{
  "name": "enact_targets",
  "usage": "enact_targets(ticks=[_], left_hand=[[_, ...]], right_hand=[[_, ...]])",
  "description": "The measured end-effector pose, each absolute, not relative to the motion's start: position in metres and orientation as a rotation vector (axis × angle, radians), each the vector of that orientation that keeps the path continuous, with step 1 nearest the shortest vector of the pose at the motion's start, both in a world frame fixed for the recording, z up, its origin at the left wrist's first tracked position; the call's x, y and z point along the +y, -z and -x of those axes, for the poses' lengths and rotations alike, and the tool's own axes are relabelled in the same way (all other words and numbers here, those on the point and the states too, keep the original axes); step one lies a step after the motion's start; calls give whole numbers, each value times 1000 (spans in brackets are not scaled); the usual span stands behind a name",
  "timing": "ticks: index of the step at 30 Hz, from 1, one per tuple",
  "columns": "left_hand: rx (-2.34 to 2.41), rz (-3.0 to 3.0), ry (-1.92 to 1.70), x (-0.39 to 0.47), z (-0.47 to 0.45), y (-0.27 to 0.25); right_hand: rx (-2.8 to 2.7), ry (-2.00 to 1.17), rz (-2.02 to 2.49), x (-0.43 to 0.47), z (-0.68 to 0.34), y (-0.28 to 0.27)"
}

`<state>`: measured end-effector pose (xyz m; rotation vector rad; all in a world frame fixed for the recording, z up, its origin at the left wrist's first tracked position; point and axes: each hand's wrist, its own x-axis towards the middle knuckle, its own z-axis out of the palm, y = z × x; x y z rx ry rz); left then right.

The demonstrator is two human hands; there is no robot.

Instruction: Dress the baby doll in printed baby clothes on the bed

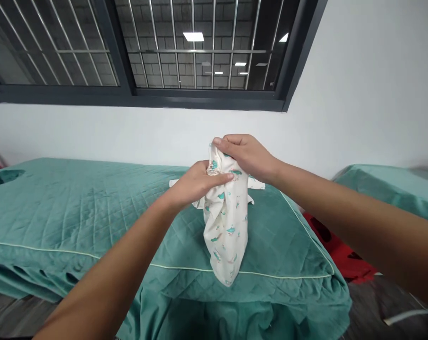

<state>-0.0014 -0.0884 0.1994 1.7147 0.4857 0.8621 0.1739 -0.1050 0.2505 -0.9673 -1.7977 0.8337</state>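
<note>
A white cloth garment (228,226) with small green and red prints hangs in folds in front of me, its lower end tapering to a point over the bed's near edge. My right hand (247,153) pinches its top edge between thumb and fingers. Lower down and to the left, my left hand (201,182) grips it with the thumb lying across the front; the fingers are behind the fabric. More white printed cloth (257,183) shows on the bed behind the hanging part, mostly hidden. Whether it is the same piece I cannot tell.
A green quilted cover (93,203) with pale piping drapes over the bed under my hands. Behind it stands a white wall (93,132) with a dark-framed, barred window (200,97). Red fabric (341,250) and another green-covered surface (394,189) are at the right.
</note>
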Motion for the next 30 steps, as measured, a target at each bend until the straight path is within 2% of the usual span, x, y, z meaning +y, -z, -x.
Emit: enact_targets(ticks=[4, 7, 13, 18, 26, 30], left_hand=[[420, -1471, -1011, -80, 2, -180], [425, -1367, -985, -77, 5, -170], [380, -1504, -624, -81, 2, -149], [480, -1481, -428, -80, 4, -136], [519, -1227, -806, -73, 7, -113], [529, -1172, -770, -80, 5, -107]], right_hand=[[-1974, -1328, 1062, -106, -194, -243], [-2009, -1540, 1150, -104, -206, -226], [-1490, -1492, 808, -92, -210, -186], [-1305, -1496, 880, -97, -201, -163], [-1764, -1663, 1130, -106, -200, -139], [-1493, -1607, 988, -98, -200, -132]])
